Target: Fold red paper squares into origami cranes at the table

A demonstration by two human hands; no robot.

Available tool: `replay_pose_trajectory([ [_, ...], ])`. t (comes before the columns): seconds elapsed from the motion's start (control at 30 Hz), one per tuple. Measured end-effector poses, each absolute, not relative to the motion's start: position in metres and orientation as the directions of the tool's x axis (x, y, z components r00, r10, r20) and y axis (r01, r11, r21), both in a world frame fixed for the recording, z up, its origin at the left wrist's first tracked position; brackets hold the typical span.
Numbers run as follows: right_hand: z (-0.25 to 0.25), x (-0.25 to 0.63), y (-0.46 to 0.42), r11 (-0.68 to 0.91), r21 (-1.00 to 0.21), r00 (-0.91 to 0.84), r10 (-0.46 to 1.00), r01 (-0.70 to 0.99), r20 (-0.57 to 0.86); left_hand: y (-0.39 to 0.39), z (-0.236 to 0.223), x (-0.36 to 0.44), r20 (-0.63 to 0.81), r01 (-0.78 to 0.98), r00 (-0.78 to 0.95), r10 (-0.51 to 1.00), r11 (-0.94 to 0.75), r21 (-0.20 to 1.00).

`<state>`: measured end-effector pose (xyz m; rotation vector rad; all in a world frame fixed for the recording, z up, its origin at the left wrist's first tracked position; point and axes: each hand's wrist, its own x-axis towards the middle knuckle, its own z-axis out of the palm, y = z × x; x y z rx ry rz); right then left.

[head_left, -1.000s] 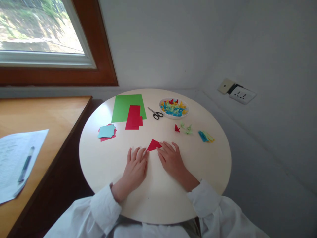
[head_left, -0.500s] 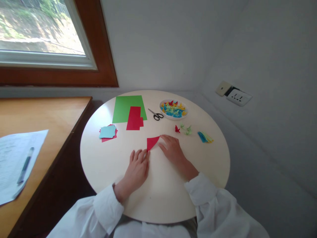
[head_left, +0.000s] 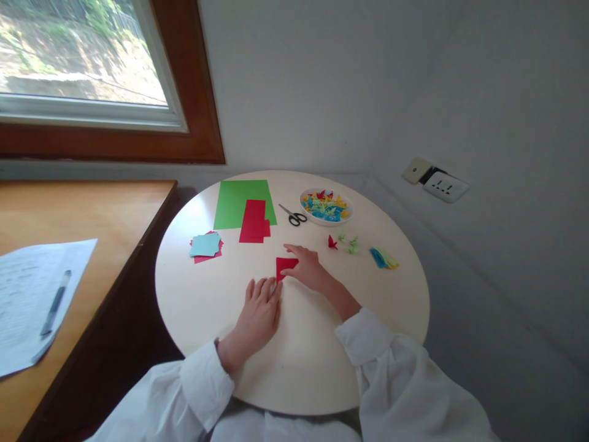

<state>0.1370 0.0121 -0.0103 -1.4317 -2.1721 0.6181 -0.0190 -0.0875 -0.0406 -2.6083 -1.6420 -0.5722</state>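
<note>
A small red piece of paper [head_left: 284, 265], folded to a triangle in the earlier view, lies on the round white table, its right side now hidden under a hand. My left hand [head_left: 259, 307] grips its lower corner between thumb and finger. Over its right part reaches my right hand [head_left: 309, 267], thumb and forefinger spread apart; whether the thumb touches the paper I cannot tell. Beyond it lie a red folded paper figure [head_left: 332, 242] and several pale green ones [head_left: 353, 245].
Farther back are green paper [head_left: 230, 202], a red sheet [head_left: 252, 222], black-handled scissors [head_left: 294, 218] and a white dish [head_left: 327, 222] of colourful folded figures. Small paper squares [head_left: 205, 245] are stacked left; blue and yellow folded pieces [head_left: 383, 258] lie right. A wooden desk [head_left: 115, 209] adjoins.
My right hand has moved left from the triangle's far right corner to over the paper, its fingers spreading. My left hand stays at the lower corner. The view has shifted slightly.
</note>
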Motion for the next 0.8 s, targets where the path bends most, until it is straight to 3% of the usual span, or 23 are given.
replay_pose_trajectory([
  [0.23,0.003,0.127,0.022,0.466,-0.541,-0.557,0.831,0.701,-0.006,-0.088,-0.041,-0.019,0.325,0.88,0.386,0.863,-0.45,0.15],
  [0.8,0.025,0.136,0.021,0.516,-0.418,-0.559,0.829,0.748,0.024,-0.088,-0.039,-0.018,0.313,0.88,0.399,0.862,-0.455,0.133],
])
